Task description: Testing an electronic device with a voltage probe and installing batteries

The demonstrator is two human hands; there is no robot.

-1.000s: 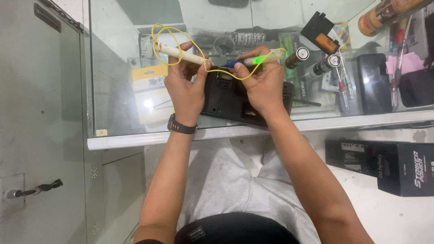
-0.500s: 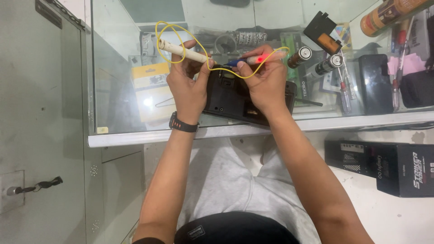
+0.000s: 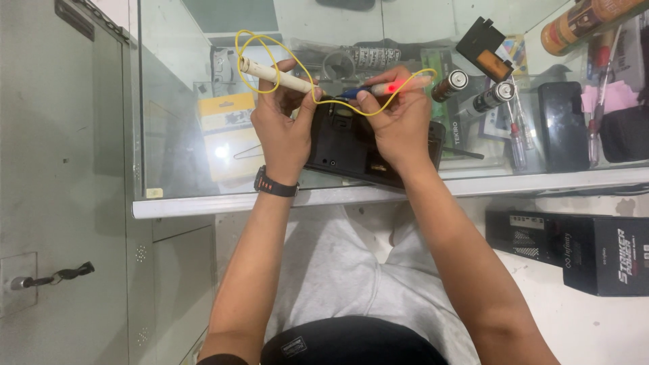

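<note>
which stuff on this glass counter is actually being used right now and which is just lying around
In use:
left hand holding the cream probe
right hand holding the tester pen, lit red
yellow wire joining them
black device under both hands

Lying about:
two batteries
screwdrivers
spray can
black phone

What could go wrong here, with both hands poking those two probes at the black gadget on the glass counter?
The yellow wire loops loosely around the left hand and right hand; it might snag and pull a probe off. The black gadget lies close to the glass counter's front edge, so a push could perhaps slide it off. Two batteries lie loose nearby and could roll if bumped.
</note>
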